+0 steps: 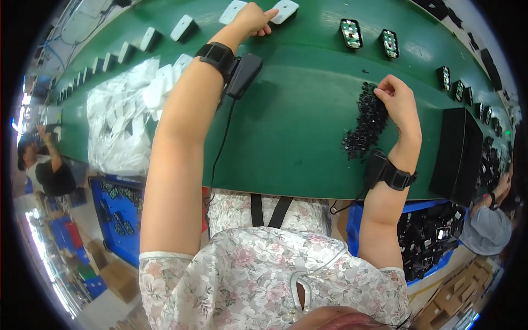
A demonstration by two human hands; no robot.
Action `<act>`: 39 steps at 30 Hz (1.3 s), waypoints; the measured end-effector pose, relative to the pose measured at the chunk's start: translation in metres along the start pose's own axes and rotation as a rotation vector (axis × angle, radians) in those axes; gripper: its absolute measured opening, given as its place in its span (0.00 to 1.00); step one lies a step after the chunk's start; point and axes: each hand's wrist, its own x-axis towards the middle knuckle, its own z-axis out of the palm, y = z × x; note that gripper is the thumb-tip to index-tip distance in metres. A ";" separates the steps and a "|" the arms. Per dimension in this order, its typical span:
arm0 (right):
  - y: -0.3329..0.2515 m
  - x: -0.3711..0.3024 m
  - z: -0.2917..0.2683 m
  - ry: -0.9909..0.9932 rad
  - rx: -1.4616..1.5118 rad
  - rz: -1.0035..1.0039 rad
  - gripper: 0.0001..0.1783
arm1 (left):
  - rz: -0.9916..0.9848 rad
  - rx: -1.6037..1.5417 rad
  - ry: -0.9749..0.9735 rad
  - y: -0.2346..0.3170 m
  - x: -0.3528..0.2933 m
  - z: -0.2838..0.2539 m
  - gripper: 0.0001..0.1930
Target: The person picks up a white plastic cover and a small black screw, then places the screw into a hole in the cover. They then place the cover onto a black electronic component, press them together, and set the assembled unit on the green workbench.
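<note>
My left hand (254, 20) reaches to the far side of the green table, its index finger stretched out onto a white-topped case (285, 11) and its other fingers loosely curled. It grips nothing that I can see. Another white-topped case (232, 11) lies just left of that hand, partly behind it. My right hand (400, 104) is at the far right edge of a pile of small black parts (367, 124), thumb and index finger pinched together. Whatever is between those fingertips is too small to make out. Both wrists wear black straps with small boxes and cables.
White-topped cases (149, 39) run in a row leftward; open black cases with green circuit boards (351, 34) continue rightward. A plastic bag of white covers (118, 118) lies left, a black box (457, 154) right. Blue bins (116, 212) stand below the edge. Other people sit at both sides.
</note>
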 end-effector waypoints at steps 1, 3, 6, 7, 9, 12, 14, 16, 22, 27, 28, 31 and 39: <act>0.000 0.000 0.000 0.019 -0.004 -0.028 0.08 | -0.012 0.032 0.015 -0.001 -0.007 -0.005 0.18; -0.005 0.001 0.000 0.010 -0.030 -0.032 0.08 | 0.105 -0.013 0.138 -0.010 -0.023 -0.023 0.18; -0.003 0.001 0.000 0.016 -0.036 -0.013 0.07 | 0.265 -0.058 0.296 -0.024 -0.068 -0.055 0.17; -0.006 0.001 -0.002 0.004 -0.051 -0.022 0.06 | 0.585 -0.200 0.286 -0.033 -0.087 -0.070 0.18; -0.009 -0.006 -0.012 0.047 -0.093 -0.007 0.06 | 0.912 -0.351 0.262 -0.045 -0.124 -0.083 0.20; -0.010 -0.003 -0.013 0.074 -0.121 0.009 0.06 | 0.370 0.253 0.543 -0.069 -0.180 -0.082 0.11; -0.011 -0.002 -0.012 0.110 -0.143 -0.067 0.05 | 0.478 0.475 0.585 -0.086 -0.199 -0.067 0.14; -0.013 -0.003 -0.010 0.125 -0.126 -0.047 0.06 | 0.590 0.674 0.658 -0.094 -0.206 -0.049 0.16; -0.032 -0.002 0.010 0.024 0.429 -0.233 0.04 | 0.565 0.917 0.662 -0.093 -0.193 -0.026 0.20; -0.068 -0.013 0.026 -0.110 0.909 -0.294 0.04 | 0.504 1.061 0.660 -0.075 -0.183 -0.028 0.13; -0.070 -0.014 0.025 -0.100 0.904 -0.290 0.04 | 0.486 1.061 0.628 -0.073 -0.181 -0.028 0.12; -0.078 -0.019 0.020 -0.145 1.001 -0.237 0.09 | 0.487 0.947 0.630 -0.063 -0.176 -0.029 0.09; -0.074 -0.020 0.029 -0.198 0.978 -0.214 0.09 | 0.610 0.035 0.498 -0.007 -0.196 0.016 0.12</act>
